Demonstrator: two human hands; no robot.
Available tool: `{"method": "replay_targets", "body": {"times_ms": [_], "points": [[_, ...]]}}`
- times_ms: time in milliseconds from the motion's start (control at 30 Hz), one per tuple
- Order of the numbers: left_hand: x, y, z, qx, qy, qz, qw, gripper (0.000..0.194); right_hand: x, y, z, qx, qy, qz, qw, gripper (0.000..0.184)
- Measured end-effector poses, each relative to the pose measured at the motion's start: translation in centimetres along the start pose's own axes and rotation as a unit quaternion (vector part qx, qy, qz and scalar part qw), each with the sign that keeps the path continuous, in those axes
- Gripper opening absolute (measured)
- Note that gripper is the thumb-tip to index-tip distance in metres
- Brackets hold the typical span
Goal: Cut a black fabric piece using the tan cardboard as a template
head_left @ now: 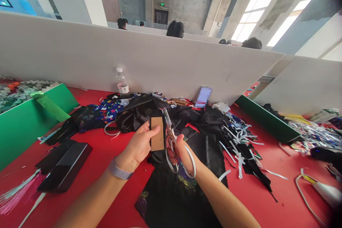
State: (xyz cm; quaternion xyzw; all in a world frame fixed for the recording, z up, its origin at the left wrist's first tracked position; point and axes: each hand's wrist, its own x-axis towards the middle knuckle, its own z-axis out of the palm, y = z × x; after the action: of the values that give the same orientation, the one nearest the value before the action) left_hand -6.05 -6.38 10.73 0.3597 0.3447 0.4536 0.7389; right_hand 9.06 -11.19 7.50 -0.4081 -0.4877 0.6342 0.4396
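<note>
My left hand is closed on a brown cardboard rectangle, the thumb pressed on its face. Dark fabric shows along the card's edges. Just to the right, my right hand grips scissors with pale handles, their tips pointing up and away from me. The blade edge looks toothed. Between the scissors and the card there is little space; whether they touch I cannot tell. Beneath both hands a black cloth with glittery coloured patterns spreads over the red table. Crumpled black fabric lies beyond.
A plastic bottle and a propped phone stand by the white partition. Black device at left, with pink and white tassels. Green boards flank the left. White strips and a cabled white block lie right.
</note>
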Motion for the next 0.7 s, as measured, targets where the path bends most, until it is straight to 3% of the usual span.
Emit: {"method": "replay_targets", "body": {"times_ms": [700], "points": [[-0.33,0.11,0.27,-0.022,0.002,-0.006,1.000,0.031,-0.21,0.06,-0.18,-0.050,0.039,-0.007,0.998,0.073]]}}
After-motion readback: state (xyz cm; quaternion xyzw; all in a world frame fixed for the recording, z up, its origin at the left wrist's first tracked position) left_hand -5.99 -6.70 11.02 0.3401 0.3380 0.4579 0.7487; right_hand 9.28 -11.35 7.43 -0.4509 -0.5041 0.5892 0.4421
